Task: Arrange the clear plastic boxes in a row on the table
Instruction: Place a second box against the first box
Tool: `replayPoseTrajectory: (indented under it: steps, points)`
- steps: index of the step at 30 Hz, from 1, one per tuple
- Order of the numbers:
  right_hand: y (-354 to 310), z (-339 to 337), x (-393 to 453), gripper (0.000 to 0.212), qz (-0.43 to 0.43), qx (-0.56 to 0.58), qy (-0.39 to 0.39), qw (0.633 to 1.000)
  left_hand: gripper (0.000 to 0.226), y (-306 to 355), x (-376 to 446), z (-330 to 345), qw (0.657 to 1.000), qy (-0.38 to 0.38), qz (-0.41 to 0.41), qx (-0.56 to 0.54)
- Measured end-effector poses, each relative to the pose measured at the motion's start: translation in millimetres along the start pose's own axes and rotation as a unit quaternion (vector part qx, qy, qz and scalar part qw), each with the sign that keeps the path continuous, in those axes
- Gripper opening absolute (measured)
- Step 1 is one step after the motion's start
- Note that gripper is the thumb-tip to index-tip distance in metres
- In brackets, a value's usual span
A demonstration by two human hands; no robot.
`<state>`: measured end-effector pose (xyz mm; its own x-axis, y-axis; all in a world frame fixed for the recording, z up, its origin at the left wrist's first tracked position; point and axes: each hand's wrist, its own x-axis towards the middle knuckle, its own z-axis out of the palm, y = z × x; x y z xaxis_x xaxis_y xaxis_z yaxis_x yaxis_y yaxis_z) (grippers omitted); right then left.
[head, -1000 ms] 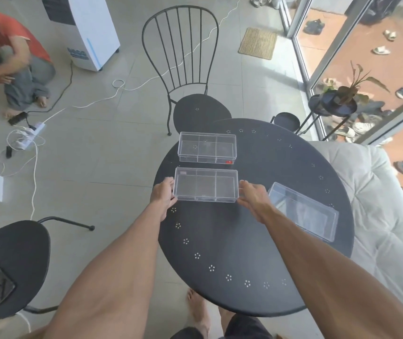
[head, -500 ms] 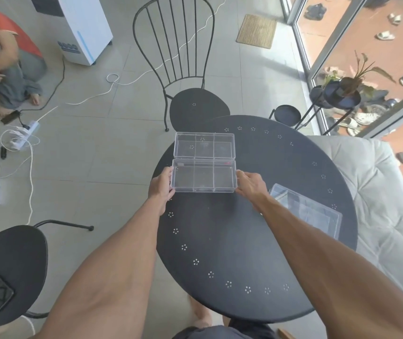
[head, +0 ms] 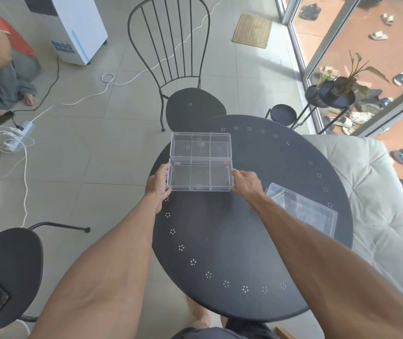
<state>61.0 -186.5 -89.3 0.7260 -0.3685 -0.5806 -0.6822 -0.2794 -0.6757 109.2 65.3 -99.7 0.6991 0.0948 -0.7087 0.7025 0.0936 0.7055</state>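
Note:
Three clear plastic boxes lie on the round black table (head: 232, 241). The far box (head: 200, 145) sits at the table's far left edge. A second divided box (head: 200, 177) rests right against its near side, long edges touching. My left hand (head: 158, 184) grips this second box's left end and my right hand (head: 245, 183) grips its right end. The third box (head: 303, 209) lies tilted at the right side of the table, partly hidden behind my right forearm.
A black wire-back chair (head: 185, 104) stands beyond the table, another black seat (head: 4, 272) at lower left. A white cushion (head: 379, 204) lies to the right. A crouching person (head: 2, 62), cables and a power strip (head: 17, 138) are on the floor at left.
Both hands pushed the second box away from me until it met the far box; the gap between them has closed. The third box has not moved.

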Motion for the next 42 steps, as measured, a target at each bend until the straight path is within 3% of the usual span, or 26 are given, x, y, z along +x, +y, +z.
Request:
replayPoseTrajectory:
  steps: [18, 32, 38, 42]
  points:
    - [2.6, -4.3, 2.0, 0.04, -0.006, 0.002, 0.013, 1.0, 0.069, 2.6, -6.9, 0.6, 0.999, -0.006, 0.025, 0.028]
    - [5.0, -0.8, 3.9, 0.03, -0.007, -0.007, 0.007, 1.0, 0.074, 3.3, -0.8, -5.8, 0.998, -0.039, 0.007, 0.051]
    - [8.2, -0.3, 5.4, 0.043, -0.004, 0.002, 0.009, 1.0, 0.073, 3.3, -2.3, -7.7, 0.997, -0.046, 0.006, 0.066]
    - [7.4, -3.5, 3.3, 0.041, -0.004, 0.009, 0.005, 1.0, 0.061, 6.0, -11.9, -3.4, 0.991, 0.016, 0.053, 0.124]
